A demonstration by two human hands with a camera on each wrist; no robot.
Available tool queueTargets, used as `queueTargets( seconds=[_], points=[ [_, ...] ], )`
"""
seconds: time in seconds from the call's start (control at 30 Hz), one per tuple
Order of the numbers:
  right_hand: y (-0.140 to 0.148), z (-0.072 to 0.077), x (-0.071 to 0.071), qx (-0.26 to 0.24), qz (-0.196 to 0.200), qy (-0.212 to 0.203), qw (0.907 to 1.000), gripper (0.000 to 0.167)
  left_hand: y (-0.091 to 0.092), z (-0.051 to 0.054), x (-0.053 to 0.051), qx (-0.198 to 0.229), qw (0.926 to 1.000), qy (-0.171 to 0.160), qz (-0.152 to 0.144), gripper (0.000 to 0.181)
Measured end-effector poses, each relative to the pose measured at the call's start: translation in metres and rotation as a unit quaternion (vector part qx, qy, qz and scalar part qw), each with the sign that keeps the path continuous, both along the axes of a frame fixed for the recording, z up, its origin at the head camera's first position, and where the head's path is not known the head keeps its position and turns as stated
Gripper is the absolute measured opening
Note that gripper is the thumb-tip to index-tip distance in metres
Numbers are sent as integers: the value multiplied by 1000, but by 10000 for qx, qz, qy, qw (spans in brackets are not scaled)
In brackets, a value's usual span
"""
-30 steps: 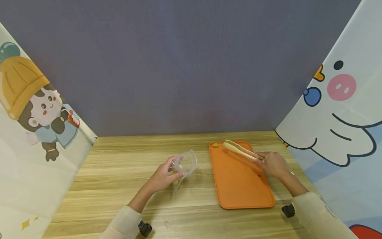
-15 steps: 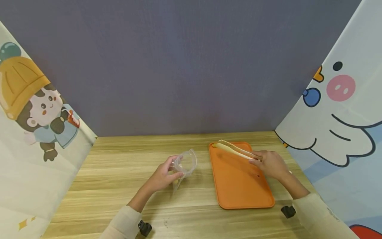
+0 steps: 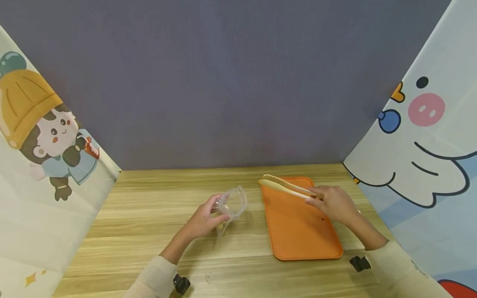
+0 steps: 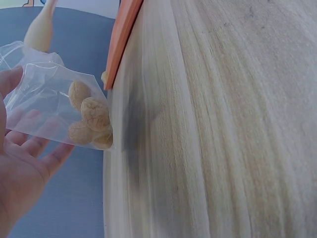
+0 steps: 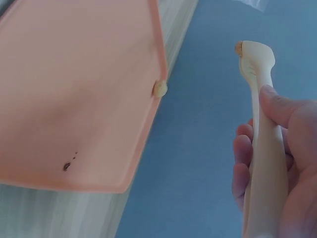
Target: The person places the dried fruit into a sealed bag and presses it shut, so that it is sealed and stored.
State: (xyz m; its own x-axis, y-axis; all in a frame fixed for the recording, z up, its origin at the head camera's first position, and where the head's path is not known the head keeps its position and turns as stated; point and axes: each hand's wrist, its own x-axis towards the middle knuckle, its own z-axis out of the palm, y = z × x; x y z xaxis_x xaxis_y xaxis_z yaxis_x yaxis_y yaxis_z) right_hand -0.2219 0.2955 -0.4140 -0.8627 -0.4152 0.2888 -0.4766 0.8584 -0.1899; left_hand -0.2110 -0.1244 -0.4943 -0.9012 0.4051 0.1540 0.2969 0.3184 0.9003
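Note:
My left hand grips a clear plastic bag by its mouth above the table. Several wrinkled, tan, walnut-like balls lie in the bag's bottom corner. My right hand holds cream tongs, their tips over the far left corner of the orange tray. A small brown piece shows between the tong tips in the right wrist view. One pale ball sits at the tray's rim; the tongs hide it in the head view.
The tray lies right of centre on the wood-grain table. A dark speck marks its right side. A grey-blue wall rises behind, and printed cartoon panels stand left and right.
My right hand has moved the tongs left across the tray's far end, towards the bag. The ball at the corner has gone behind them. My left hand and the bag stay in place.

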Motion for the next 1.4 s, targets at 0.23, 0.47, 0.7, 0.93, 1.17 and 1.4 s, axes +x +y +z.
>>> queueTargets(
  seconds=[0.23, 0.47, 0.7, 0.93, 1.17, 1.4],
  points=[
    [-10, 6, 4, -388, 430, 35, 9983, 40, 1, 1, 0, -16, 10000, 51, 14, 62],
    [-18, 12, 8, -527, 398, -432, 9969, 43, 1, 2, -1, -31, 10000, 50, 40, 62],
    [-24, 12, 10, -624, 625, -455, 9951, 43, 1, 0, -1, -60, 9999, 111, -11, 63],
    [-32, 8, 10, -560, 825, -380, 9943, 40, 2, 1, 0, -7, 10000, 69, -22, 63],
    [-38, 9, 10, -553, 955, -261, 9936, 37, 4, -2, -1, 78, 9999, 29, -74, 61],
    [-37, 12, 11, -520, 854, -277, 9946, 41, 4, 1, 1, 134, 9998, -102, -55, 61]
  ],
)
